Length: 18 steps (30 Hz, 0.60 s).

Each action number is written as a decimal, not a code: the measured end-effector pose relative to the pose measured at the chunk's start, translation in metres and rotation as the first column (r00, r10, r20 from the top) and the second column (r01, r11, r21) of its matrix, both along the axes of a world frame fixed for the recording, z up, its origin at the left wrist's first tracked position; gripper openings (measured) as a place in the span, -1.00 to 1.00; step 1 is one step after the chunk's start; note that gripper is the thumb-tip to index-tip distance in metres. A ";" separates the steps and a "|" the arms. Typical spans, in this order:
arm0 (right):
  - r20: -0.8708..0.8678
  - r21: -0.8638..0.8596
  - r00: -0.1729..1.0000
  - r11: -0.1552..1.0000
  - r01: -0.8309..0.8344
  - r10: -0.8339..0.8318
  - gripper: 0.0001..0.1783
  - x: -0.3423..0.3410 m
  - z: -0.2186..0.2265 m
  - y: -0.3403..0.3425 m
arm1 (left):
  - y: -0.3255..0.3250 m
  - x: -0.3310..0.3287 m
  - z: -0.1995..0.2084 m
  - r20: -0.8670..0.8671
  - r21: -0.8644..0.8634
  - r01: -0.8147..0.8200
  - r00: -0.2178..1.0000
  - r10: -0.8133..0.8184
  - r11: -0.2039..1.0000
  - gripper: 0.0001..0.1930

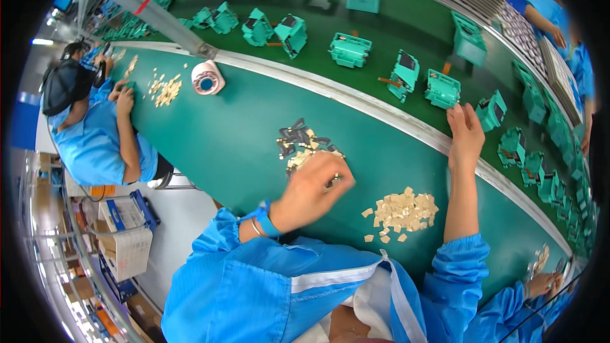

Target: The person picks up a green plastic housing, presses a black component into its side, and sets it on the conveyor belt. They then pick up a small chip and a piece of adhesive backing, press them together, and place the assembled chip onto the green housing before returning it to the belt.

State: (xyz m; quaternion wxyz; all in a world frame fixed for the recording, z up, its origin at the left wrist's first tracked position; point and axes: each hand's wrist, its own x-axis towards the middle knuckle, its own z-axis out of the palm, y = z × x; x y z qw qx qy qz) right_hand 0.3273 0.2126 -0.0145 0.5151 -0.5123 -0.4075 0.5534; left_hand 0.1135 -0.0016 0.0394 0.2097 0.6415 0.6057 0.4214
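My left hand (318, 184) is slightly blurred, its fingers curled together just in front of a mixed pile of small black and cream pieces (305, 140). A small dark bit shows between its thumb and fingers, too unclear to name. My right hand (466, 132) stretches over the metal rail, with thumb and fingertips closed at the lower edge of a green plastic housing (443, 89) on the dark green belt. Between my forearms, close to my body, lies a heap of flat cream pieces (406, 209) on the green tabletop (254, 101).
Rows of other green housings (350, 49) stand along the belt. A metal rail (356, 101) divides belt from tabletop. A pink-and-white roll-shaped object (208, 78) stands by the rail. Co-workers in blue sit at left (95, 133) and lower right (508, 314); others stand across the belt.
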 end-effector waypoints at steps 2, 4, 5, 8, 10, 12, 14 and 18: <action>0.057 0.032 0.996 0.997 0.065 -0.067 -0.37 -0.002 0.006 -0.022 | 0.007 -0.031 -0.011 -0.246 0.010 -0.151 0.958 0.148 0.989 -0.84; 0.081 0.013 0.996 0.999 -0.038 0.037 -0.39 0.003 0.018 -0.048 | 0.015 -0.048 -0.012 -0.347 0.011 -0.201 0.918 0.192 0.980 -0.84; 0.113 0.002 0.985 0.992 -0.129 0.128 -0.40 0.007 0.021 -0.061 | 0.018 -0.051 -0.011 -0.368 -0.039 -0.197 0.914 0.170 0.980 -0.85; 0.117 -0.002 0.980 0.987 -0.161 0.160 -0.49 0.020 0.024 -0.092 | 0.030 -0.056 -0.019 -0.401 -0.133 -0.159 0.911 0.093 0.978 -0.86; 0.105 0.041 0.986 0.990 -0.134 0.129 -0.59 0.021 0.028 -0.107 | 0.033 -0.059 -0.019 -0.416 -0.181 -0.119 0.909 0.034 0.976 -0.86; 0.093 0.029 0.986 0.989 -0.143 0.139 -0.63 0.024 0.033 -0.117 | 0.036 -0.060 -0.018 -0.395 -0.138 -0.085 0.918 0.024 0.987 -0.86; 0.006 0.019 0.991 0.991 -0.131 0.131 -0.75 0.025 0.031 -0.128 | 0.033 -0.056 -0.012 -0.380 -0.103 -0.067 0.925 0.023 0.992 -0.87; -0.266 -0.094 0.926 0.948 -0.303 0.269 -0.77 0.023 0.037 -0.147 | 0.022 -0.017 0.010 -0.282 0.145 0.185 0.949 -0.139 0.972 -0.81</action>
